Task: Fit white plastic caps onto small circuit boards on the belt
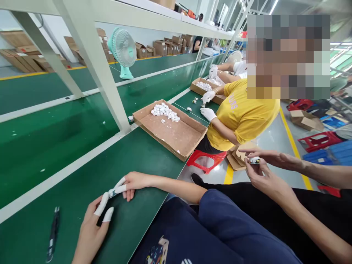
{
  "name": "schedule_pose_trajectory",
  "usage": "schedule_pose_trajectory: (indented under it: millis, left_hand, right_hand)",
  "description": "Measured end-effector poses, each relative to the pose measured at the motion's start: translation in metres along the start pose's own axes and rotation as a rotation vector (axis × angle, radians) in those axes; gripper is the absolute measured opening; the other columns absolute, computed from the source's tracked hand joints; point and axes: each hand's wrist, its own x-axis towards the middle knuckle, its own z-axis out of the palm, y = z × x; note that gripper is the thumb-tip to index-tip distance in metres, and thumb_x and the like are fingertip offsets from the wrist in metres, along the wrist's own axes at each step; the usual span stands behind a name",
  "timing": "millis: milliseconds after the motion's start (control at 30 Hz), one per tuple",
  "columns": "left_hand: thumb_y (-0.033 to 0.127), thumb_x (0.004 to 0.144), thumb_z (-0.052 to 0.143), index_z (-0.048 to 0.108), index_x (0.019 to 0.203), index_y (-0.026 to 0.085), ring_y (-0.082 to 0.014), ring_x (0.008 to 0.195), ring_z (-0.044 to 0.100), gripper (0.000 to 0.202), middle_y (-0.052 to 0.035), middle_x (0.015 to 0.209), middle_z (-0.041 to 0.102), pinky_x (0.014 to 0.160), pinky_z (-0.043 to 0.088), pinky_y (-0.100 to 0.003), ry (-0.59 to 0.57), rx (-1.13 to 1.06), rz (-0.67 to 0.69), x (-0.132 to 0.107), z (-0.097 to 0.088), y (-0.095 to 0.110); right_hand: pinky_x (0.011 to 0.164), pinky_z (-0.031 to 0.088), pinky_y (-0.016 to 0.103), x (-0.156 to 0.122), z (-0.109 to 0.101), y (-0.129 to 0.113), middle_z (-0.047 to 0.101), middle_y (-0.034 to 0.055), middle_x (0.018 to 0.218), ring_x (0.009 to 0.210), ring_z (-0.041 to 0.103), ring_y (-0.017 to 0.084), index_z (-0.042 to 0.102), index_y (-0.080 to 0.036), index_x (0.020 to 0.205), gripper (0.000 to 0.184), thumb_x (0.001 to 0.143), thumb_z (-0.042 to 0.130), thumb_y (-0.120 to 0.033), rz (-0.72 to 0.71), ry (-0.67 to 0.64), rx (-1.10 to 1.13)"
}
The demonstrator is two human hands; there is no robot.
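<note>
My right hand [134, 185] pinches a small white part with a bit of green on it [112, 193] between thumb and index finger, just above the green work surface. White finger cots cover those two fingertips. My left hand [95, 227] reaches in from below, also wearing white cots on thumb and index finger. Its index fingertip touches the part, while the thumb stands apart from it. The part is too small and too covered to name its kind. Black tweezers [53, 234] lie to the left of my left hand.
A shallow cardboard tray [181, 141] holds a pile of small white pieces [165, 112]. Beyond it, a gloved co-worker in a yellow shirt [242, 113] handles similar parts. At right, another person's hands [269, 176] hold a small device. A frame post [96, 69] and a mint fan [123, 51] stand left.
</note>
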Motion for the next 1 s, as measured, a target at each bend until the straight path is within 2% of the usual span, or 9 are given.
schedule_pose_trajectory:
  millis: [133,267,333,433,533,600,767,1000]
  left_hand:
    - [0.049,0.088,0.043,0.046,0.128,0.027,-0.0299,0.110,0.056,0.046,-0.0080,0.123,0.054,0.088,0.050,-0.045,-0.007,-0.001,-0.063,0.001,-0.001,0.001]
    - [0.057,0.081,0.049,0.042,0.130,0.024,-0.0302,0.099,0.061,0.059,-0.0077,0.108,0.062,0.083,0.052,-0.045,0.028,-0.033,-0.234,0.004,0.002,-0.001]
    - [0.060,0.078,0.052,0.040,0.131,0.022,-0.0300,0.096,0.061,0.067,-0.0080,0.104,0.062,0.083,0.051,-0.045,0.034,-0.030,-0.255,0.005,0.003,-0.001]
    - [0.059,0.080,0.048,0.047,0.124,0.023,-0.0291,0.096,0.060,0.057,-0.0086,0.106,0.058,0.079,0.052,-0.041,-0.014,0.055,-0.167,0.005,0.003,0.003]
    - [0.052,0.085,0.043,0.051,0.117,0.023,-0.0274,0.096,0.059,0.044,-0.0086,0.107,0.056,0.070,0.052,-0.035,0.008,0.093,-0.080,0.004,0.003,0.005]
    - [0.048,0.085,0.043,0.051,0.115,0.022,-0.0267,0.095,0.059,0.040,-0.0086,0.107,0.056,0.069,0.051,-0.034,0.037,0.099,-0.053,0.003,0.003,0.005]
    - [0.045,0.087,0.044,0.050,0.119,0.022,-0.0278,0.098,0.058,0.040,-0.0092,0.108,0.055,0.077,0.051,-0.037,0.079,0.144,-0.005,0.002,0.004,0.007]
    - [0.043,0.088,0.044,0.051,0.116,0.022,-0.0282,0.098,0.057,0.036,-0.0094,0.106,0.056,0.084,0.049,-0.041,0.135,0.166,0.045,0.002,0.002,0.009]
  right_hand:
    - [0.047,0.045,0.014,-0.003,0.000,-0.008,0.061,-0.0055,0.050,0.040,0.061,0.008,0.058,-0.012,0.062,0.029,0.084,0.042,0.000,0.042,0.004,-0.050]
    - [0.049,0.045,0.013,-0.003,0.000,-0.010,0.062,-0.0079,0.051,0.043,0.063,0.008,0.062,-0.013,0.073,0.023,0.082,0.045,0.001,0.069,0.006,-0.110]
    - [0.052,0.045,0.012,-0.003,0.001,-0.009,0.061,-0.0090,0.050,0.043,0.061,0.005,0.063,-0.013,0.072,0.022,0.082,0.048,0.000,0.067,0.017,-0.225]
    - [0.054,0.043,0.011,-0.002,0.004,-0.007,0.059,-0.0084,0.044,0.044,0.059,0.003,0.059,-0.012,0.056,0.028,0.081,0.053,-0.002,0.063,0.031,-0.414]
    - [0.051,0.040,0.011,-0.002,0.006,-0.005,0.057,-0.0080,0.040,0.044,0.058,0.004,0.056,-0.013,0.048,0.031,0.077,0.055,0.000,0.001,0.050,-0.531]
    - [0.051,0.040,0.012,-0.001,0.005,-0.003,0.057,-0.0078,0.041,0.045,0.058,0.005,0.056,-0.013,0.050,0.029,0.077,0.057,-0.002,-0.028,0.041,-0.575]
    - [0.054,0.042,0.015,0.002,0.000,0.004,0.061,-0.0052,0.048,0.050,0.060,0.008,0.056,-0.014,0.058,0.022,0.079,0.060,-0.016,-0.065,-0.046,-0.632]
    - [0.057,0.042,0.016,0.002,-0.001,0.007,0.061,-0.0040,0.050,0.052,0.061,0.010,0.055,-0.015,0.059,0.023,0.080,0.061,-0.019,-0.044,-0.050,-0.644]
